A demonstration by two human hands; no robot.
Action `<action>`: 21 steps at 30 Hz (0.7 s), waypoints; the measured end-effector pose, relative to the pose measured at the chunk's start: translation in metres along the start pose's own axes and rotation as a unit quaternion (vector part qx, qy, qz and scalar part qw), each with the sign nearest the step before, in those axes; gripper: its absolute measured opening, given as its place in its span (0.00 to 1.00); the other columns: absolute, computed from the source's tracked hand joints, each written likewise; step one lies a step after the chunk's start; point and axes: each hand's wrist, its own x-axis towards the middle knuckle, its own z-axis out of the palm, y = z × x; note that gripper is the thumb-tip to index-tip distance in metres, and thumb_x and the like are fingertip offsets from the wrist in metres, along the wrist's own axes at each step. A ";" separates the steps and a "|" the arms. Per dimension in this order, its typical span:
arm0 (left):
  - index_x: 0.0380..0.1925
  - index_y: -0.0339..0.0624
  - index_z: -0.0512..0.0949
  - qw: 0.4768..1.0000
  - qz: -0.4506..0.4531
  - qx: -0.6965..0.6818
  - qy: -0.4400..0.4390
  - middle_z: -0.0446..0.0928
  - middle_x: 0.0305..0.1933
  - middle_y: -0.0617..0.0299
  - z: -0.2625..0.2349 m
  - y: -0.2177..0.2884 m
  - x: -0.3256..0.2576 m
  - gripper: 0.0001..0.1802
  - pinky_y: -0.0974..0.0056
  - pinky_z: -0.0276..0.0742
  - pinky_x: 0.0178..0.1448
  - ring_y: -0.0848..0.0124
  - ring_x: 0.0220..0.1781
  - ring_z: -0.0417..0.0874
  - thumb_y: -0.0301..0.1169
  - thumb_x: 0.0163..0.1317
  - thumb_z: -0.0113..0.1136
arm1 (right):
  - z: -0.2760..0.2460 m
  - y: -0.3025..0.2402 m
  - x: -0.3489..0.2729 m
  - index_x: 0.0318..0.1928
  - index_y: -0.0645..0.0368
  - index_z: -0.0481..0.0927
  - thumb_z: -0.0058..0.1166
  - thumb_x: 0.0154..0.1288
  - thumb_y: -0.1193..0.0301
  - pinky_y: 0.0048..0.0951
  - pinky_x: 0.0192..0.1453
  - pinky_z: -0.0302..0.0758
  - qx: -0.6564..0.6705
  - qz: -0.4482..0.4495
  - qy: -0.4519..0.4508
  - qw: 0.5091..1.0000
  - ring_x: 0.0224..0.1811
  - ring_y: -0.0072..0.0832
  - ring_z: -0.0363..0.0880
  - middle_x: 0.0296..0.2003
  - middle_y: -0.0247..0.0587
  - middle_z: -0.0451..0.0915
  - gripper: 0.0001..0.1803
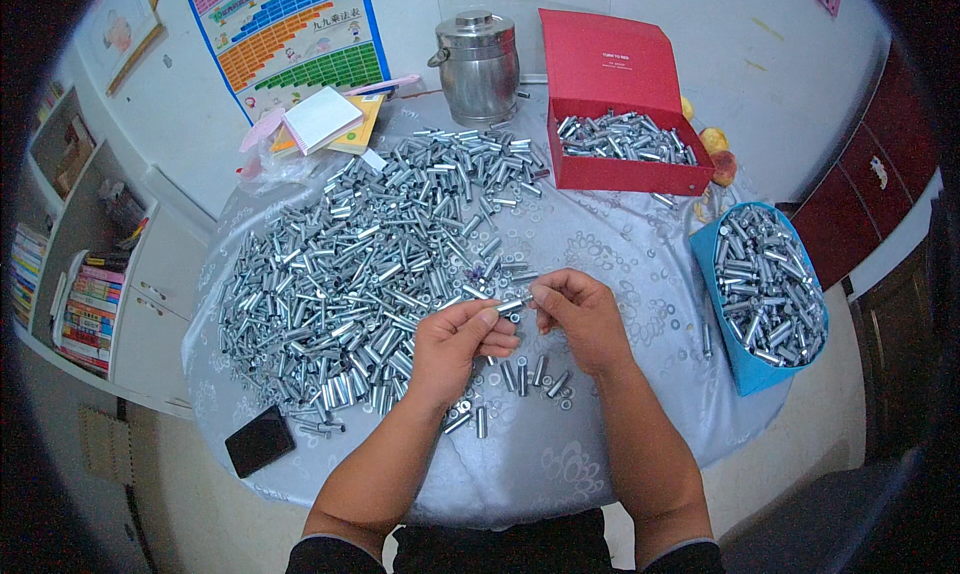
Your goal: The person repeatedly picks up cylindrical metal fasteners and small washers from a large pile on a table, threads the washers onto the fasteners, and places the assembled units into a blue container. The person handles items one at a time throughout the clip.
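Note:
Over the near middle of the table, my left hand [452, 346] pinches a shiny metal sleeve [511, 305] between thumb and fingers. My right hand [578, 322] is closed at the far end of that sleeve, thumb against forefinger. Whatever small part sits in its fingertips is too small to make out. To the left spreads a big heap of loose metal sleeves and bolts [340, 264]. Several single sleeves [523, 376] and flat washers lie on the cloth just below my hands.
A red box [630, 177] with its lid raised holds metal bolts at the back right. Nearer stands a blue bin [722, 319] full of bolts. A steel pot [478, 69], a notepad [322, 120] and fruit [714, 141] are behind. A black phone [260, 442] lies at the left edge.

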 end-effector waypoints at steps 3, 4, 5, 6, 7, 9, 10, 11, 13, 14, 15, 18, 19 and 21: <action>0.46 0.31 0.78 1.000 0.001 -0.003 0.000 0.82 0.34 0.52 -0.001 -0.002 0.000 0.14 0.66 0.84 0.36 0.67 0.32 0.85 0.30 0.67 0.55 | 0.000 0.000 -0.001 0.38 0.63 0.81 0.57 0.65 0.71 0.21 0.31 0.72 -0.020 -0.012 -0.011 1.000 0.25 0.18 0.74 0.28 0.33 0.80 0.07; 0.46 0.31 0.78 1.000 0.002 -0.004 0.001 0.82 0.34 0.52 -0.001 -0.002 0.000 0.14 0.66 0.84 0.36 0.67 0.32 0.85 0.30 0.67 0.55 | 0.000 -0.001 -0.002 0.38 0.63 0.81 0.57 0.65 0.71 0.21 0.31 0.72 -0.024 -0.018 -0.018 0.999 0.26 0.18 0.74 0.28 0.33 0.80 0.08; 0.46 0.31 0.78 1.000 -0.003 -0.007 0.003 0.82 0.34 0.52 0.000 -0.002 0.000 0.14 0.66 0.84 0.36 0.67 0.32 0.85 0.31 0.67 0.55 | 0.000 -0.001 -0.003 0.38 0.63 0.82 0.57 0.65 0.71 0.21 0.31 0.72 -0.031 -0.029 -0.021 0.999 0.26 0.18 0.74 0.28 0.33 0.80 0.08; 0.46 0.31 0.78 1.000 -0.008 -0.009 0.006 0.82 0.34 0.52 0.001 -0.001 0.000 0.14 0.66 0.84 0.36 0.67 0.32 0.85 0.31 0.68 0.55 | 0.000 -0.002 -0.004 0.38 0.63 0.82 0.57 0.65 0.70 0.21 0.31 0.72 -0.038 -0.040 -0.024 0.998 0.26 0.17 0.74 0.28 0.33 0.80 0.08; 0.46 0.31 0.78 1.000 -0.013 -0.012 0.008 0.82 0.34 0.52 0.002 0.000 0.000 0.14 0.66 0.84 0.36 0.67 0.32 0.85 0.31 0.68 0.54 | 0.000 -0.002 -0.005 0.38 0.63 0.82 0.57 0.65 0.70 0.21 0.32 0.72 -0.045 -0.051 -0.026 0.997 0.26 0.17 0.75 0.27 0.33 0.80 0.08; 0.46 0.31 0.78 1.000 -0.020 -0.019 0.012 0.82 0.34 0.52 0.003 0.002 -0.001 0.14 0.66 0.84 0.36 0.67 0.31 0.85 0.31 0.68 0.54 | -0.002 -0.009 -0.005 0.38 0.64 0.83 0.57 0.65 0.70 0.21 0.32 0.72 -0.108 -0.045 -0.030 0.993 0.26 0.17 0.74 0.27 0.32 0.80 0.09; 0.46 0.32 0.78 0.999 -0.024 -0.022 0.014 0.82 0.34 0.52 0.002 0.002 -0.001 0.13 0.66 0.84 0.36 0.67 0.31 0.85 0.31 0.68 0.54 | -0.004 -0.011 -0.005 0.38 0.64 0.83 0.57 0.65 0.70 0.21 0.32 0.72 -0.139 -0.042 -0.033 0.989 0.26 0.17 0.74 0.26 0.32 0.80 0.09; 0.46 0.32 0.77 0.999 -0.020 -0.030 0.021 0.82 0.34 0.52 0.001 0.001 0.000 0.13 0.66 0.84 0.35 0.67 0.31 0.85 0.31 0.68 0.54 | -0.008 -0.011 -0.003 0.38 0.64 0.83 0.57 0.65 0.70 0.21 0.33 0.72 -0.122 -0.044 0.009 0.992 0.27 0.16 0.74 0.27 0.32 0.80 0.09; 0.46 0.32 0.77 0.998 -0.012 -0.045 0.036 0.82 0.35 0.52 -0.001 -0.002 0.002 0.13 0.67 0.83 0.35 0.67 0.31 0.85 0.31 0.68 0.54 | -0.018 -0.009 0.002 0.37 0.64 0.83 0.57 0.65 0.69 0.21 0.33 0.72 -0.087 -0.049 0.091 0.991 0.27 0.16 0.74 0.27 0.31 0.80 0.10; 0.46 0.32 0.77 0.998 -0.009 -0.043 0.043 0.82 0.35 0.52 -0.001 -0.001 0.002 0.13 0.67 0.83 0.35 0.67 0.31 0.85 0.31 0.68 0.54 | -0.022 -0.009 0.002 0.37 0.64 0.83 0.57 0.64 0.69 0.21 0.33 0.72 -0.110 -0.051 0.105 0.987 0.27 0.16 0.73 0.27 0.31 0.80 0.10; 0.46 0.32 0.77 0.998 -0.006 -0.041 0.051 0.82 0.35 0.52 -0.001 0.001 0.002 0.13 0.67 0.83 0.35 0.67 0.31 0.85 0.31 0.68 0.54 | -0.025 -0.010 0.003 0.37 0.64 0.83 0.57 0.64 0.68 0.21 0.33 0.72 -0.134 -0.052 0.120 0.982 0.27 0.15 0.73 0.26 0.31 0.79 0.10; 0.46 0.32 0.77 0.997 0.003 -0.048 0.053 0.82 0.35 0.51 -0.001 0.002 0.002 0.13 0.67 0.83 0.34 0.67 0.31 0.85 0.31 0.68 0.53 | -0.032 0.002 0.007 0.38 0.62 0.83 0.58 0.61 0.68 0.28 0.36 0.74 -0.247 -0.070 0.126 0.958 0.29 0.26 0.78 0.28 0.37 0.81 0.10; 0.46 0.32 0.77 0.997 0.006 -0.052 0.051 0.82 0.35 0.51 -0.001 0.002 0.002 0.13 0.67 0.83 0.34 0.67 0.31 0.85 0.31 0.68 0.53 | -0.034 0.008 0.007 0.38 0.61 0.83 0.58 0.60 0.68 0.30 0.38 0.75 -0.321 -0.093 0.114 0.936 0.30 0.30 0.79 0.29 0.40 0.82 0.10; 0.46 0.32 0.76 0.997 0.009 -0.058 0.052 0.82 0.35 0.51 -0.003 0.000 0.003 0.13 0.66 0.84 0.34 0.67 0.31 0.85 0.31 0.68 0.53 | -0.030 0.005 0.006 0.39 0.57 0.84 0.60 0.57 0.67 0.38 0.46 0.75 -0.448 -0.082 0.065 0.888 0.39 0.42 0.80 0.36 0.47 0.81 0.11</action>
